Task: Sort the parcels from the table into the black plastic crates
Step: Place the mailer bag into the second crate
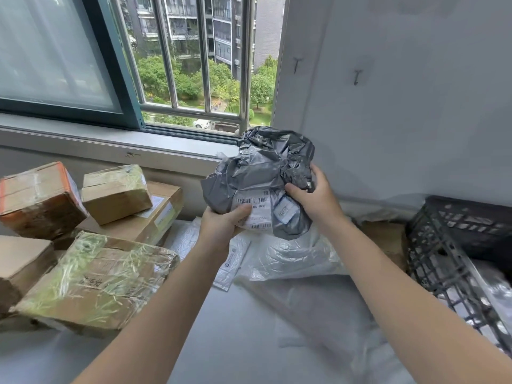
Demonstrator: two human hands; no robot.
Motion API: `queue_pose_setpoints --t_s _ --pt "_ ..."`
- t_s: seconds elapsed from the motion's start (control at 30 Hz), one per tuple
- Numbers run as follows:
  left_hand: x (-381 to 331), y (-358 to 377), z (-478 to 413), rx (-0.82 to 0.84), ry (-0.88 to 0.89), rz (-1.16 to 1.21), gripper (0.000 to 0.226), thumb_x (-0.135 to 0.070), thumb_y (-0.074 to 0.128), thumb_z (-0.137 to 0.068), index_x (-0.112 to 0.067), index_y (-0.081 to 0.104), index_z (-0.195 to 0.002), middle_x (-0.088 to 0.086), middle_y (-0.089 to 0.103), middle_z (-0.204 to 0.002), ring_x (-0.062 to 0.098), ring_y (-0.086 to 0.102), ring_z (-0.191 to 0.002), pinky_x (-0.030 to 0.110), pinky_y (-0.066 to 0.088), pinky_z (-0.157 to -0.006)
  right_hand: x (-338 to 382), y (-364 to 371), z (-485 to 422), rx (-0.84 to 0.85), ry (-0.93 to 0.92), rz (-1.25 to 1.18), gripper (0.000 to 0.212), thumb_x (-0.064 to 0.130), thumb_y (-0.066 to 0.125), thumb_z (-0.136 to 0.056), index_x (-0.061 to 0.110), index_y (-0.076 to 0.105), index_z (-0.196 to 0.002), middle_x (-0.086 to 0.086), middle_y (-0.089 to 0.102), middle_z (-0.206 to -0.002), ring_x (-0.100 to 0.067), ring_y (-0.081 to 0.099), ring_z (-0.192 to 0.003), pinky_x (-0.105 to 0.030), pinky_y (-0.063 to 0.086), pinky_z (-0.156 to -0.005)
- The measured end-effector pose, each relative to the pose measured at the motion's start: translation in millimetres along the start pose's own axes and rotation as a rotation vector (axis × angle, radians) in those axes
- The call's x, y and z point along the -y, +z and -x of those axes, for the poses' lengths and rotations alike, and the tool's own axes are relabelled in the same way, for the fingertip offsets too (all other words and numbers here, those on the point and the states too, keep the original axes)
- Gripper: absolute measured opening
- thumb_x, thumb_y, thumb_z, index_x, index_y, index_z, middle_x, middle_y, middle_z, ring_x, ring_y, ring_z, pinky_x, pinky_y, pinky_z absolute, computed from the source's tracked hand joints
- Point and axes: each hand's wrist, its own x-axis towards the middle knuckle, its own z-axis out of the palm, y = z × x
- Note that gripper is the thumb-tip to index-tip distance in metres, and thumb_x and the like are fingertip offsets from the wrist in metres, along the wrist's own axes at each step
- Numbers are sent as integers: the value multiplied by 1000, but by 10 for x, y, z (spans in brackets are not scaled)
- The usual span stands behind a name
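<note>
**L hand** (225,220), palm up, is cupping the lower-left underside of the grey crumpled plastic mailer parcel (263,167), w/ the thumb lying across its white barcode label (256,216). **R hand** (314,194) is grasping the parcel's right side, fingers curling into the bunched film and thumb pressing on the front face. Both bare forearms are reaching fwd from the bottom of the view and converging on the parcel.

The parcel is being held in the air above the grey table top (238,328), in front of the window sill (155,139), approx. centre of view. Its long axis is running roughly upright, w/ the top end leaning away toward the window. The label face is pointing back at the viewer.

Directly below, white translucent plastic mailer bags (291,256) are lying on the table. To the left, brown cardboard boxes wrapped in clear tape (94,278) are sitting in a loose pile, one w/ orange edges. At the right edge of view, a black plastic lattice crate (443,250) is standing near the R forearm, apart from the parcel. Pale wrapped items are showing through its mesh.
</note>
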Motion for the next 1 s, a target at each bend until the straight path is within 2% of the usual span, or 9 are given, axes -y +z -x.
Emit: queue_pose_setpoints --t_s 0.1,0.2,0.37,0.47,0.53,0.63,0.7,1.0 --pt "-29 10 72 37 21 -33 25 2 73 -83 -1 67 -108 11 74 -98 17 72 -82 27 56 -65 93 -120 1 14 -100 70 82 19 76 -86 19 28 -154 11 56 -129 0 59 -110 -5 45 -85" --pt "-61 34 135 62 55 -16 21 2 74 -82 -3 70 -102 8 76 -93 16 74 -80 25 56 -61 179 -198 6 38 -154 129 81 19 74 -88 20 27 -155 6 57 -133 -4 58 -116 -9 44 -92" --pt "-140 111 207 49 84 35 15 4 73 -81 -9 72 -90 4 76 -83 17 73 -77 27 57 -59 319 -204 47 -19 -233 231 71 22 73 -89 14 39 -151 7 61 -126 6 57 -104 3 39 -80" --pt "-187 139 234 52 104 57 15 4 74 -81 -10 72 -86 2 76 -80 14 72 -74 25 56 -58 389 -196 73 -42 -257 236 63 27 69 -92 17 43 -148 23 62 -113 21 57 -91 4 38 -76" --pt "-221 152 246 54 126 63 15 4 75 -81 -10 72 -87 3 76 -82 15 73 -75 24 55 -57 432 -197 97 -28 -246 227 65 35 69 -91 23 41 -149 28 60 -113 23 55 -97 0 42 -80" --pt "-269 160 259 56 163 54 16 2 76 -80 -10 72 -89 3 76 -83 17 73 -77 26 56 -58 497 -197 115 8 -211 202 82 46 74 -84 26 33 -153 8 58 -135 -3 58 -120 -27 48 -103" --pt "-295 162 260 55 186 43 16 1 77 -80 -12 73 -89 1 77 -83 15 73 -78 28 57 -59 540 -196 111 7 -204 205 90 46 77 -81 24 30 -155 2 53 -142 -11 54 -126 -36 45 -108" --pt "-393 173 275 49 200 8 17 -6 80 -78 -17 71 -86 -4 75 -79 12 69 -74 26 54 -57 670 -153 176 -89 -254 226 85 38 78 -82 24 33 -152 0 50 -144 -12 52 -128 -39 43 -110"
